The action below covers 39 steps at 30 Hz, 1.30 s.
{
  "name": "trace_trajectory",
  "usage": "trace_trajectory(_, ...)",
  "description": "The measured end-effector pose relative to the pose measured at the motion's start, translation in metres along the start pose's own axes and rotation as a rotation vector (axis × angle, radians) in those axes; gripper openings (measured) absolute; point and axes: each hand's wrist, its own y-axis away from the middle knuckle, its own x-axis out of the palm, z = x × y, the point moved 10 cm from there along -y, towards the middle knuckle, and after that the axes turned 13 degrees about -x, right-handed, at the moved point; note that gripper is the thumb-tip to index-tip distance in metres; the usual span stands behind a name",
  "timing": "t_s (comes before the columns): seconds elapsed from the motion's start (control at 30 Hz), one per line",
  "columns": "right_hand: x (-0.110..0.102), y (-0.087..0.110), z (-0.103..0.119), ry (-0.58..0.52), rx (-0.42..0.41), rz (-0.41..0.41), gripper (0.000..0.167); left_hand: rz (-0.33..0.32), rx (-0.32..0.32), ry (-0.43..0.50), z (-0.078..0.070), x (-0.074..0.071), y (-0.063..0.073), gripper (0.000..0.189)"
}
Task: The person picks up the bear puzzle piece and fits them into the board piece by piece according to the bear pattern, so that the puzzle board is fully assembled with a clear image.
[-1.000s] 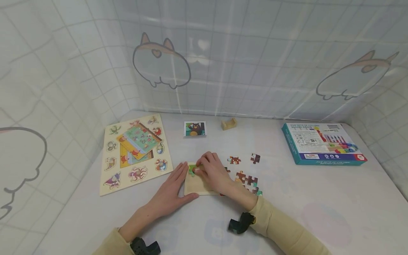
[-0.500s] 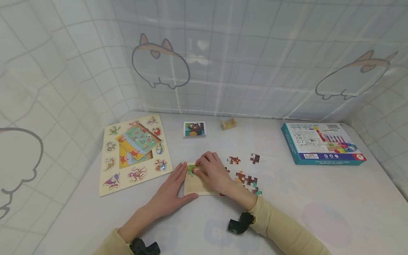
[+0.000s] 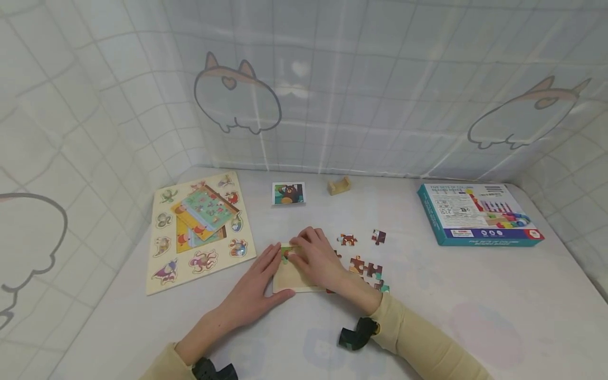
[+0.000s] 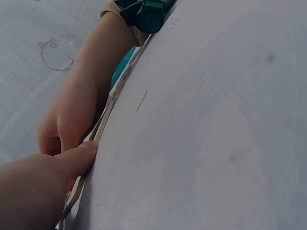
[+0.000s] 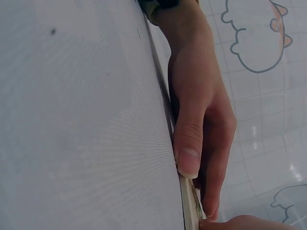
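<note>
In the head view my left hand (image 3: 254, 293) lies with straight fingers along the left edge of a small wooden puzzle tray (image 3: 290, 279), its thumb at the front edge. The left wrist view shows the left thumb (image 4: 79, 158) resting on the tray's rim. My right hand (image 3: 318, 261) is over the tray, thumb and fingers pinching a green and brown puzzle piece (image 3: 285, 257) at the back left corner. That piece is partly hidden by the fingers. Several loose brown bear puzzle pieces (image 3: 357, 265) lie right of the tray, some behind the right wrist.
A bear picture card (image 3: 288, 193) and a small wooden stand (image 3: 339, 186) are at the back. A large wooden animal puzzle board (image 3: 159, 264) with cards on it lies left. On the right is a teal box (image 3: 480, 214). A tiled-pattern curtain (image 3: 356, 95) hangs behind.
The right fingertips have shifted slightly over the green piece and cover a little more of it. The left hand stays along the tray, and the loose pieces stay put.
</note>
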Motion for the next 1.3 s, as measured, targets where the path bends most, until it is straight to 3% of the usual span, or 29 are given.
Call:
trace_trajectory(0.2, -0.001, 0.000, 0.001, 0.016, -0.006, -0.008, 0.033, -0.016, 0.050, -0.002, -0.005, -0.001, 0.002, 0.081)
trace_trajectory(0.73, -0.002, 0.001, 0.001, 0.022, 0.006, 0.001, 0.034, -0.033, 0.009, -0.049, -0.002, -0.001, 0.000, 0.083)
trace_trajectory(1.03, -0.004, 0.001, 0.003, -0.024, 0.013, 0.027, 0.038, -0.028, 0.037, -0.009, -0.004, -0.002, 0.001, 0.080)
trace_trajectory(1.3, -0.031, 0.017, -0.002, -0.065, 0.004, -0.013, 0.045, -0.027, 0.043, -0.011, -0.005, -0.003, 0.002, 0.079)
